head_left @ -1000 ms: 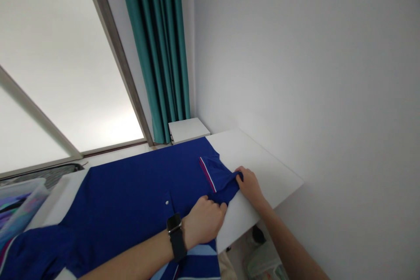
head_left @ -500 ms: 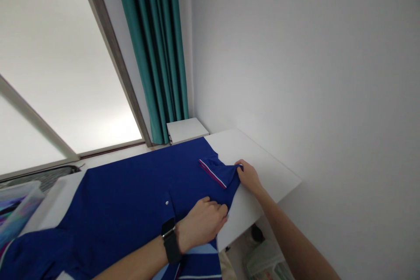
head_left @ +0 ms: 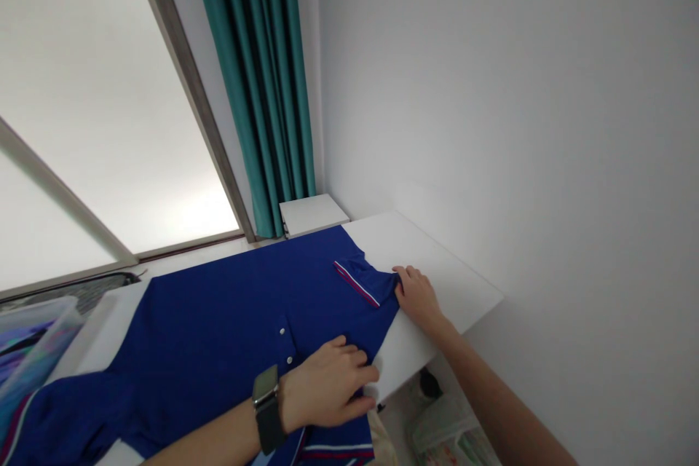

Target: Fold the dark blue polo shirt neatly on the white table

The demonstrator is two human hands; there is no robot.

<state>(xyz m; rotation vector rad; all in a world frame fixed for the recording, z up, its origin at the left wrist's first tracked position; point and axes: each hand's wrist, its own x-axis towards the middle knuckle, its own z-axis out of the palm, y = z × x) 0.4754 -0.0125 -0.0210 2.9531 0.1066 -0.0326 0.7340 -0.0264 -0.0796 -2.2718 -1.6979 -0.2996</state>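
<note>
A dark blue polo shirt [head_left: 218, 313] is spread over the white table [head_left: 453, 277], its button placket facing up. One short sleeve [head_left: 357, 284], trimmed in red and white, is folded inward on top of the body. At the outer corner of that fold, my right hand [head_left: 419, 298] has its thumb and fingertips closed on the fabric. My left hand [head_left: 333, 382], with a smartwatch [head_left: 266, 400] on its wrist, rests over the shirt near the placket, fingers apart and holding nothing. The collar side of the shirt is partly hidden beneath my left forearm.
To the left stands a clear plastic bin [head_left: 38, 342] with colourful cloth. A small white stand [head_left: 312, 215] sits beyond the table, by the teal curtain [head_left: 267, 87]. A wall borders the table's far right edge. Below its near edge is another clear container [head_left: 453, 437].
My left hand's fingers have spread, and its wrist has turned and shifted slightly left, baring another button. My right hand has settled lower at the sleeve fold, which lies flatter.
</note>
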